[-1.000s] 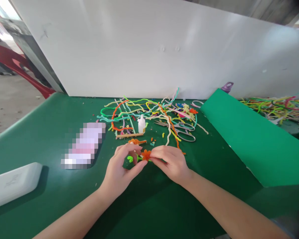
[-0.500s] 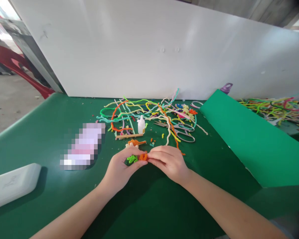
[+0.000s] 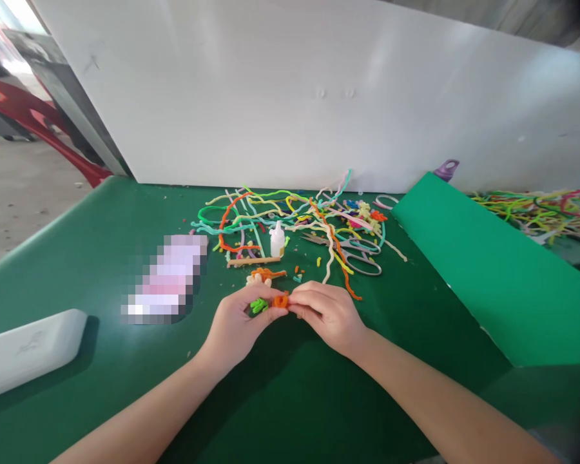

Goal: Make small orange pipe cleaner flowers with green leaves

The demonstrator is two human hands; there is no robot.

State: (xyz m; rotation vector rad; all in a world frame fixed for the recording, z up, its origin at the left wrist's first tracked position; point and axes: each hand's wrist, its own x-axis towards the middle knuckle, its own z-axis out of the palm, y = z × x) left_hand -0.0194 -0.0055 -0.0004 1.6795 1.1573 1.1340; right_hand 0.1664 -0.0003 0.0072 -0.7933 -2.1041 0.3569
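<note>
Between my two hands is a small orange piece of coiled pipe cleaner [image 3: 280, 301]. My left hand [image 3: 239, 322] pinches it from the left with thumb and fingers. From the right, my right hand [image 3: 326, 316] closes its fingertips on the same piece. A bright green pipe-cleaner piece [image 3: 259, 305] shows inside the curve of my left hand; whether it is held or lies on the table I cannot tell. Just beyond the left fingers lie a cream pipe-cleaner piece [image 3: 258, 279] and an orange one [image 3: 273, 273].
A white glue bottle [image 3: 277, 241] stands behind a thin wooden stick [image 3: 254, 262]. Scissors [image 3: 362, 254] lie among tangled pipe cleaners [image 3: 290, 209]. On the left are a blurred-out flat object [image 3: 169, 277] and a white case [image 3: 33, 354]. A green board [image 3: 493, 277] leans at right.
The whole view has shifted slightly. Both hands stay together on the orange piece, with hardly any visible change in their grip.
</note>
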